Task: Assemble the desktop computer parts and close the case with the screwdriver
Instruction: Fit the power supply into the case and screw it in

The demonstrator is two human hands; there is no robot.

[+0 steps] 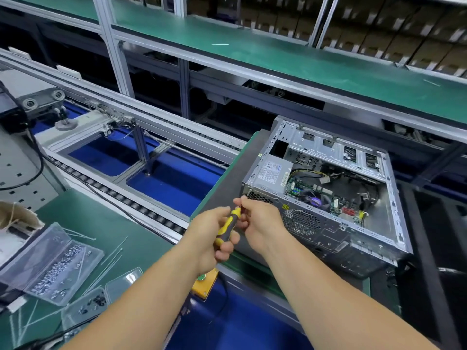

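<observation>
Landmark = PC case [326,198], lying on its side w/ the open side up on a dark mat [235,173] on the green worktop [141,236]. Far left of the case I see a clear plastic box [50,263] of small silver screws, lid flipped open; a smaller clear box [93,301] w/ dark screws sits just below it. Loose white cable ties [111,256] lie between those boxes and the case. Just left of the case's rear corner, my left hand [214,236] is clamped round the yellow-and-black screwdriver [228,224], handle angled up toward the case. My right hand [257,218] is right beside it, fingertips pinched on the screwdriver's front end, close to the case's vent grille; can't tell if a screw is there. Inside the case: PSU [273,174] at the left end, motherboard [326,198] w/ wiring in the middle, drive bays [338,150] along the far side.
</observation>
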